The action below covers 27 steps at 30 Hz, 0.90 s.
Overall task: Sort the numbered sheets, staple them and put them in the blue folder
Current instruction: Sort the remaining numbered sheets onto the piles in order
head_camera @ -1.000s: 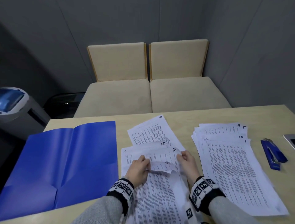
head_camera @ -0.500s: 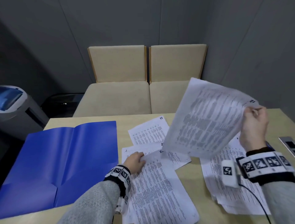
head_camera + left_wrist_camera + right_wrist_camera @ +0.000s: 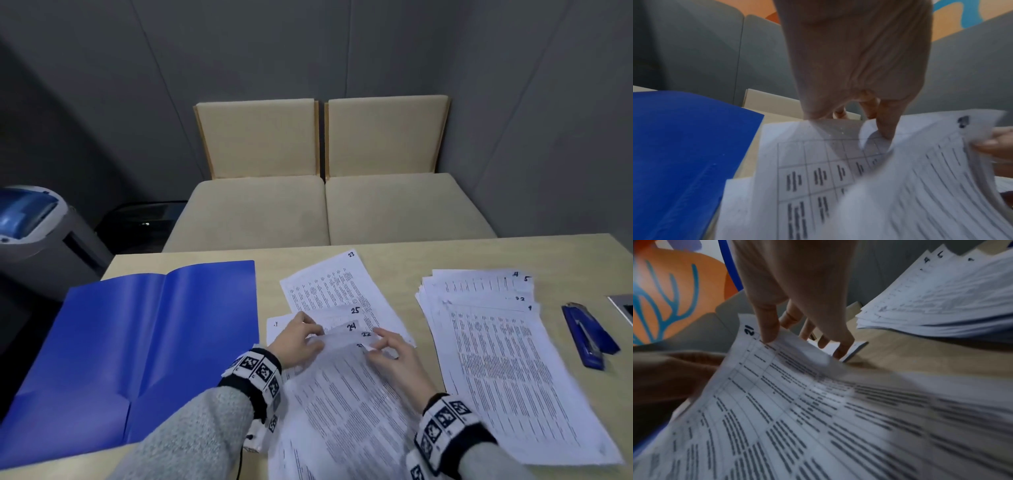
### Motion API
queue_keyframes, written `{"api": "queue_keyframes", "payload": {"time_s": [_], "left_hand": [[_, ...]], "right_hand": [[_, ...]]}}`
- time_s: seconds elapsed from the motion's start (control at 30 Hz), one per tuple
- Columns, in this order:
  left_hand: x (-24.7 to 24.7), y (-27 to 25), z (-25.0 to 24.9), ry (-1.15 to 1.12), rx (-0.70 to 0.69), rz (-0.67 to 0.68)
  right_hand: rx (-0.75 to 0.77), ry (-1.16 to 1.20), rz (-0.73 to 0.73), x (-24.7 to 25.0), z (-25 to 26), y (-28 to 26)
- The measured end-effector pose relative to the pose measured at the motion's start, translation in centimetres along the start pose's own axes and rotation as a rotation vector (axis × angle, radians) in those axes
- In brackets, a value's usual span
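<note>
An open blue folder [image 3: 137,359] lies flat on the left of the table. At the centre is a fanned stack of numbered sheets [image 3: 342,411]; 23 [image 3: 329,291] lies furthest back, with 25, 24 and 22 showing their corners below it. My right hand [image 3: 387,353] pinches the numbered corner of sheet 21 [image 3: 797,402], thumb on top. My left hand [image 3: 301,339] grips the stack's upper left edge, fingers curled among the lifted sheets [image 3: 920,178]. A bigger pile [image 3: 496,359] with sheet 1 on top lies to the right. The blue stapler [image 3: 585,337] rests beyond that pile.
The wooden table [image 3: 394,253] ends at two beige chairs [image 3: 325,205] behind it. A grey device [image 3: 623,308] sits at the table's right edge. A grey machine with a blue lid [image 3: 30,219] stands on the floor at the left.
Half a second ago my right hand held a sheet up over the right pile. It has let that sheet go, come back to the centre stack and taken sheet 21's corner. My left hand stayed.
</note>
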<state>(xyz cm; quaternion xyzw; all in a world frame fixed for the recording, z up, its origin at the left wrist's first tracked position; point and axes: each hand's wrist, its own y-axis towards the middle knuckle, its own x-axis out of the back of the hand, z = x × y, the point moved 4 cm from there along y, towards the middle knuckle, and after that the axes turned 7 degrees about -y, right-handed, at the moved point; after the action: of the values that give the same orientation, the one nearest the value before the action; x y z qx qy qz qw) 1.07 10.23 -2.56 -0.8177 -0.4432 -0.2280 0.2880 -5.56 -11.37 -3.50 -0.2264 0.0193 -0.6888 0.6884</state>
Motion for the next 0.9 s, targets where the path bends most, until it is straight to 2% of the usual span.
{"api": "queue_keyframes", "payload": {"time_s": [0.13,0.2,0.27,0.4,0.53,0.6,0.8,0.9], "left_hand": [[-0.8,-0.2,0.0,-0.024,0.021,0.094],[-0.6,-0.1,0.3,-0.066,0.065,0.061],[-0.2,0.1,1.0,-0.059,0.105,-0.037],[0.8,1.4,2.0,0.145,0.155,-0.240],[4.3,4.4,2.0,0.127,0.161,-0.472],[5.3,6.3,2.5,0.137,0.218,-0.459],[4.9,10.6,5.7,0.221,0.380,-0.302],[4.6,11.7,7.3,0.313,0.383,-0.215]], "right_hand": [[0.011,-0.015,-0.072,-0.8,0.3,-0.3],[-0.010,-0.021,-0.059,-0.6,-0.3,-0.6],[-0.030,-0.025,-0.044,-0.3,-1.1,-0.9],[-0.073,0.003,-0.071,0.3,-2.0,-1.1],[-0.138,0.033,-0.045,0.3,-2.5,-0.8],[-0.166,0.051,-0.024,0.3,-2.4,-0.9],[-0.233,0.073,0.053,0.6,-2.7,-0.2],[-0.239,0.072,0.097,0.7,-3.0,0.5]]}}
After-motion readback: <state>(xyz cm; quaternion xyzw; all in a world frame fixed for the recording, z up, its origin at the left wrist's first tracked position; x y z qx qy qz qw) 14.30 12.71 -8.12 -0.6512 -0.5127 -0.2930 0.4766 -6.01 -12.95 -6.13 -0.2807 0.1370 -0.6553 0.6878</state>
